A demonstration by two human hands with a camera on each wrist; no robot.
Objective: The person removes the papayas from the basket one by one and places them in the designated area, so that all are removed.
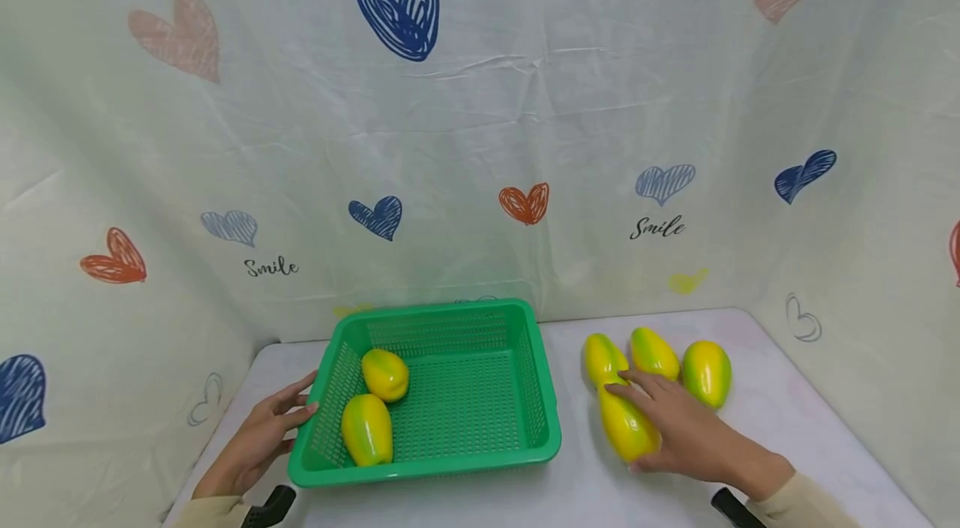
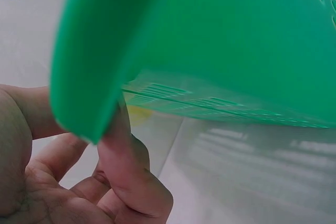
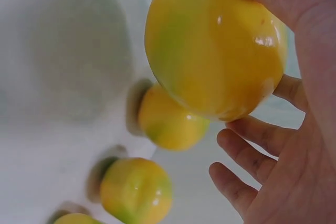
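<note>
My left hand pinches the left rim of a green plastic basket; in the left wrist view the fingers curl beneath that rim. Two yellow-green mangoes, one behind and one in front, lie at the basket's left side. To the right of the basket, my right hand grips another mango between thumb and fingers. The right wrist view shows this mango above the table, with its shadow below. Just beyond it lie further mangoes, at left, middle and right.
Under everything spreads a white-covered table. A pale curtain printed with hearts and "Smile" stands behind it and along both sides. The basket's perforated wall rises toward the back.
</note>
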